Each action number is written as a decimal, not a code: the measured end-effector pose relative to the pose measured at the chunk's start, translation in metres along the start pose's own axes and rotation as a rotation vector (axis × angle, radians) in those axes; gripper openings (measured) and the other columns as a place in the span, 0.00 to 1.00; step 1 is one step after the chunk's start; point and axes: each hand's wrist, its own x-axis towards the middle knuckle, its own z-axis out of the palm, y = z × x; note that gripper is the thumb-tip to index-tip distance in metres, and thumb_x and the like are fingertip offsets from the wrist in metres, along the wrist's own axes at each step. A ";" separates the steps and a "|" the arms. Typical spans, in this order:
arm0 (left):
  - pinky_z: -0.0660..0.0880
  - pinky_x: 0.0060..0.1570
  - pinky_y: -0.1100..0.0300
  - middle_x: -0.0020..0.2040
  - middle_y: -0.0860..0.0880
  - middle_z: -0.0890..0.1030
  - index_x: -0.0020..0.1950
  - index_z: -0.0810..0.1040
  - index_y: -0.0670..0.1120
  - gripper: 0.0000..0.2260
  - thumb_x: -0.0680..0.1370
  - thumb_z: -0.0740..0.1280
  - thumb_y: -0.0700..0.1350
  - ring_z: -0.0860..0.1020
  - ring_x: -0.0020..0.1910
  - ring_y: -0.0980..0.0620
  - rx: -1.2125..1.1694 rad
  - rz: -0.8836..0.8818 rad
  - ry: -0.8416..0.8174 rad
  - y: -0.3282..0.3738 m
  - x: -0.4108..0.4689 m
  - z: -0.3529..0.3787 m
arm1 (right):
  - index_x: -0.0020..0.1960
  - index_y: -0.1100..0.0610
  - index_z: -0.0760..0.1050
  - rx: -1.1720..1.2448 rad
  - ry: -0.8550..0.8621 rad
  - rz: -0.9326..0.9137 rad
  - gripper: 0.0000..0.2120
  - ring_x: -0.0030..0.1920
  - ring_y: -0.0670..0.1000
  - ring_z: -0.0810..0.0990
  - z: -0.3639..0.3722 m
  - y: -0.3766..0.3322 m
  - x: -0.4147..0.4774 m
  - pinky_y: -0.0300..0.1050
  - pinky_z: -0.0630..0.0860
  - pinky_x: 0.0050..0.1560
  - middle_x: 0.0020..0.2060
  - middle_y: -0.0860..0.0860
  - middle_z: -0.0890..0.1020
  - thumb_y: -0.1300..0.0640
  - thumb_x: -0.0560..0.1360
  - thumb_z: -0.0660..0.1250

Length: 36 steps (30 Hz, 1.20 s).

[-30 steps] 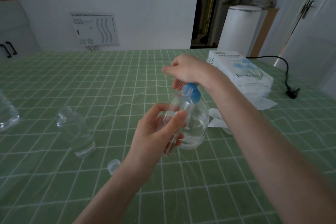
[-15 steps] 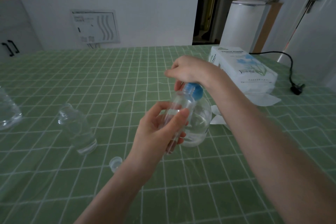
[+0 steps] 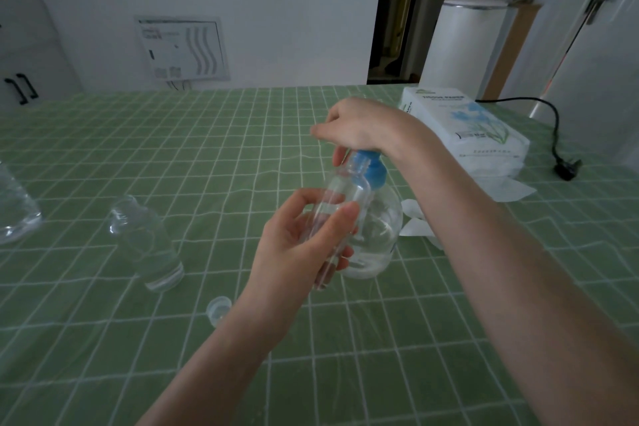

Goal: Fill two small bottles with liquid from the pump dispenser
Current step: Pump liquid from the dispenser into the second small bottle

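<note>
Gripping the small bottle between thumb and curled fingers, the left hand is holding it in the air at the middle of the head view, tilted so that its open mouth is leaning up and to the right against the blue pump head. That clear bottle is sitting right in front of the pump dispenser, which is standing upright on the green checked tablecloth with clear liquid showing in its lower part. From the right, the right hand is reaching over and covering the top of the pump head, its fingers curling down over it and one fingertip showing just left of the blue nozzle; whether liquid is running out I cannot tell. To the left, well apart from the hands, a second small bottle is standing uncapped on the cloth, and a small clear cap is lying nearer the camera, just left of the left forearm. At the far left edge part of a larger clear container is showing. Behind the right forearm a white tissue pack is lying on the far right of the table, with loose tissues beside the dispenser. A black power cable is trailing over the table's right edge, and a white bin is standing beyond it.
</note>
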 end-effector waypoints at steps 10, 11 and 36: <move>0.73 0.28 0.64 0.36 0.49 0.83 0.46 0.78 0.49 0.17 0.63 0.69 0.58 0.78 0.29 0.55 0.002 -0.010 0.010 -0.001 -0.003 0.003 | 0.62 0.61 0.75 -0.005 0.034 -0.002 0.18 0.53 0.55 0.81 0.009 0.004 0.000 0.45 0.70 0.43 0.51 0.55 0.84 0.49 0.81 0.59; 0.74 0.27 0.65 0.36 0.49 0.83 0.46 0.78 0.49 0.17 0.63 0.69 0.58 0.78 0.29 0.55 -0.001 -0.008 0.013 -0.001 -0.003 0.002 | 0.61 0.61 0.75 0.007 0.045 -0.008 0.18 0.52 0.55 0.82 0.009 0.003 -0.001 0.44 0.70 0.40 0.50 0.55 0.84 0.49 0.81 0.59; 0.72 0.24 0.66 0.35 0.50 0.83 0.45 0.78 0.50 0.18 0.61 0.69 0.59 0.78 0.27 0.56 -0.019 -0.009 0.031 0.003 -0.003 0.004 | 0.61 0.63 0.76 0.047 0.044 -0.027 0.16 0.50 0.57 0.85 0.001 0.000 -0.002 0.44 0.76 0.41 0.48 0.59 0.85 0.54 0.80 0.60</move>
